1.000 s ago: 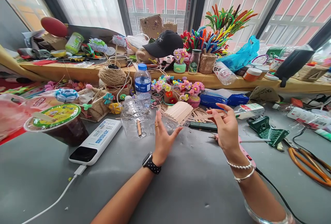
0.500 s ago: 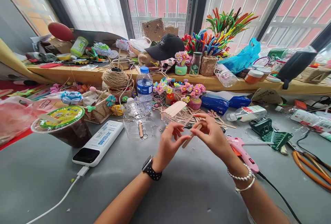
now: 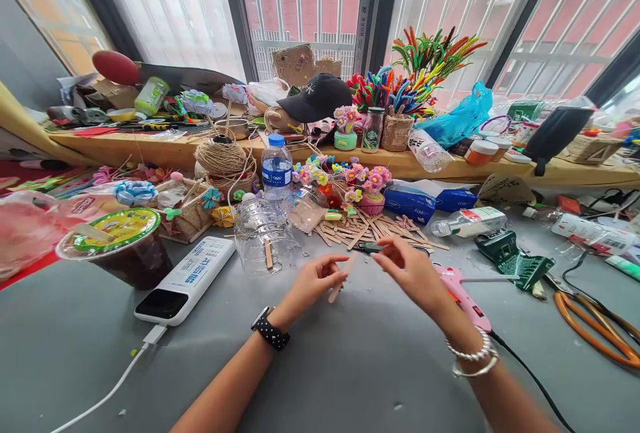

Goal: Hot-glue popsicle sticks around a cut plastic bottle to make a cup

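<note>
My left hand (image 3: 316, 284) is closed on a wooden craft stick (image 3: 342, 281), pinched between thumb and fingers and held at a slant above the grey table. To its right, my right hand (image 3: 407, 273) hangs with thumb and forefinger apart and nothing visible between them. Beyond both hands lies a loose pile of wooden craft sticks (image 3: 377, 228). Scissors with dark handles (image 3: 370, 246) rest at the near edge of that pile. A pink glue gun (image 3: 466, 296) lies just right of my right hand.
On the left stand a lidded drink cup (image 3: 125, 256), a white power bank (image 3: 187, 280) and a cut clear bottle (image 3: 263, 236). A capped water bottle (image 3: 277, 170) stands behind. Orange-handled pliers (image 3: 595, 326) lie right. Craft supplies crowd the wooden ledge (image 3: 320, 156).
My hands have separated; the left has moved left with the craft stick, and the right has let go of it. The pale fan of joined sticks over the pile no longer shows there.
</note>
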`<move>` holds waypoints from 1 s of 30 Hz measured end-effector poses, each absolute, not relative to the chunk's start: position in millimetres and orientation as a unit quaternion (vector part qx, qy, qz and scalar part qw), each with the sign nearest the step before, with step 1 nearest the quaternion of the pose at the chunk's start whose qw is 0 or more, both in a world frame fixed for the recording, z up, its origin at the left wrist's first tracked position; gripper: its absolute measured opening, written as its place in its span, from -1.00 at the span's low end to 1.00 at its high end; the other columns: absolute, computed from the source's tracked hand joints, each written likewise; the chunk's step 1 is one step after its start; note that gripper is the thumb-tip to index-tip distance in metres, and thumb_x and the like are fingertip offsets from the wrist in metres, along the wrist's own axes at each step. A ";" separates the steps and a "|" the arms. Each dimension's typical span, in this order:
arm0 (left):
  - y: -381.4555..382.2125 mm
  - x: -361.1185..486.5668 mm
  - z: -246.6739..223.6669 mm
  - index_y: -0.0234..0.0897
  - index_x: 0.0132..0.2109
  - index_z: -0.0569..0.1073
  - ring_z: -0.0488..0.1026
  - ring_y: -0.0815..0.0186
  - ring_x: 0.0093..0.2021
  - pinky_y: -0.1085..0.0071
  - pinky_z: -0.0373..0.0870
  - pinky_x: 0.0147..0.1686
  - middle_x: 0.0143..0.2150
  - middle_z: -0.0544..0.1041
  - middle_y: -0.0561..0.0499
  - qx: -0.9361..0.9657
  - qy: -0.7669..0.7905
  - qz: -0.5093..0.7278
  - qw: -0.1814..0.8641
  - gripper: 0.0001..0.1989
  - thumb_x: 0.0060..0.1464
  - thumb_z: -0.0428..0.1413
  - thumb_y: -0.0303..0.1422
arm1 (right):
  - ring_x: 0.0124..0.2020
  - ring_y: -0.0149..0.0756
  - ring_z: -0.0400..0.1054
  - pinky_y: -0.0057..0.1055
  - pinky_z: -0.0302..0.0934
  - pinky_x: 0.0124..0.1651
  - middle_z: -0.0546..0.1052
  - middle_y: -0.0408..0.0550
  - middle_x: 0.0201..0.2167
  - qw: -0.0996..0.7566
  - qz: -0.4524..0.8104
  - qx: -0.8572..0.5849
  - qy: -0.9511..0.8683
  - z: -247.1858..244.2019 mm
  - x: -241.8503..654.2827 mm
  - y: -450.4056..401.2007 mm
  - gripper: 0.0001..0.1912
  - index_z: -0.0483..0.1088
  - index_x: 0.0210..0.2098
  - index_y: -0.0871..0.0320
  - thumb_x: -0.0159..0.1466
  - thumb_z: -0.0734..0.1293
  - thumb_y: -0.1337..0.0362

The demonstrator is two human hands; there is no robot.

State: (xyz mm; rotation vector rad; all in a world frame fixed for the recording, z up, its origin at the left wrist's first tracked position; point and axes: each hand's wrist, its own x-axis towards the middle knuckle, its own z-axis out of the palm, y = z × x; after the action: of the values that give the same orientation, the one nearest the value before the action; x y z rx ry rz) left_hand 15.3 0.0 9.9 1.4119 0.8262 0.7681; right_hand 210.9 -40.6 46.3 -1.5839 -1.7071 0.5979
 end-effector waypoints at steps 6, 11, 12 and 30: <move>-1.0 15.3 7.0 -0.36 -0.33 0.39 0.35 0.41 -0.47 0.49 0.29 -0.42 -0.49 0.38 0.08 0.570 0.392 0.363 0.625 -0.68 -0.15 0.18 -0.18 | -0.55 -0.24 0.33 -0.38 0.08 -0.52 0.43 -0.07 -0.59 0.146 0.103 -0.839 -0.514 33.1 284.0 -73.1 -0.59 0.27 -0.55 0.10 0.16 0.06 -0.05; -3.2 16.1 8.6 -0.32 -0.43 0.33 0.34 0.40 -0.45 0.47 0.31 -0.39 -0.49 0.38 0.07 0.564 0.403 0.386 0.609 -0.70 -0.11 0.14 -0.15 | -0.55 -0.20 0.34 -0.36 0.06 -0.54 0.45 0.10 -0.43 0.076 0.062 -0.867 -0.489 7.0 304.3 -85.6 -0.55 0.27 -0.50 0.16 0.06 0.14 -0.13; -3.2 16.0 8.8 -0.32 -0.46 0.33 0.33 0.40 -0.45 0.47 0.31 -0.38 -0.50 0.38 0.07 0.565 0.406 0.389 0.604 -0.69 -0.10 0.13 -0.14 | -0.50 -0.17 0.35 -0.36 0.08 -0.52 0.45 0.10 -0.44 0.074 0.057 -0.859 -0.504 2.6 304.9 -85.5 -0.56 0.28 -0.49 0.17 0.04 0.16 -0.12; 0.7 17.3 -5.4 -0.28 -0.20 0.23 0.44 0.36 -0.53 0.44 0.41 -0.50 -0.56 0.32 0.18 0.588 0.455 0.375 0.553 -0.67 -0.10 0.09 -0.23 | -0.51 -0.23 0.34 -0.38 0.15 -0.48 0.49 -0.05 -0.49 0.215 0.096 -0.816 -0.528 8.9 286.3 -78.0 -0.67 0.30 -0.43 0.12 -0.07 0.24 0.00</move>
State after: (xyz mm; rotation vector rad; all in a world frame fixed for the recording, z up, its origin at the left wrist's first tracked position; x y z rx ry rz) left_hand 17.3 0.7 -5.4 1.3912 1.0758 0.8868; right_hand 286.3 -78.0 8.9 -2.2618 -1.4650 0.2675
